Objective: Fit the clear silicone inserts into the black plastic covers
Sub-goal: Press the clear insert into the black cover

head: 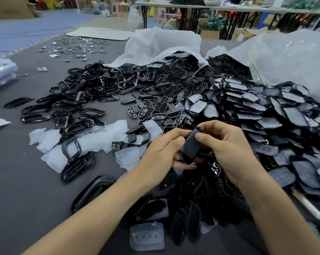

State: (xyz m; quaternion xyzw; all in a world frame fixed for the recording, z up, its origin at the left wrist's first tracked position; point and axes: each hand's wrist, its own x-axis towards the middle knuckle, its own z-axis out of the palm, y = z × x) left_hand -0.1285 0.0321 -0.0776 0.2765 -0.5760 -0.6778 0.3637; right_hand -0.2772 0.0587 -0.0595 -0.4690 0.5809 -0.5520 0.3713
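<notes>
Both hands hold one black plastic cover (191, 146) above the table, tilted on end, with a clear film-like insert over its face. My left hand (161, 151) grips its left edge and underside, thumb on top. My right hand (227, 144) pinches the upper right edge, thumb pressing on the face. Loose clear silicone inserts (93, 138) lie scattered to the left, and one clear insert (147, 236) lies close in front. Bare black covers (155, 109) are heaped in the middle.
A large pile of covers with inserts fitted (276, 126) spreads to the right. Black frame rings (76, 96) cover the left middle. Two white plastic bags (164, 45) spill parts at the back. Small shiny metal pieces (76, 48) lie far left on the grey table (17, 172).
</notes>
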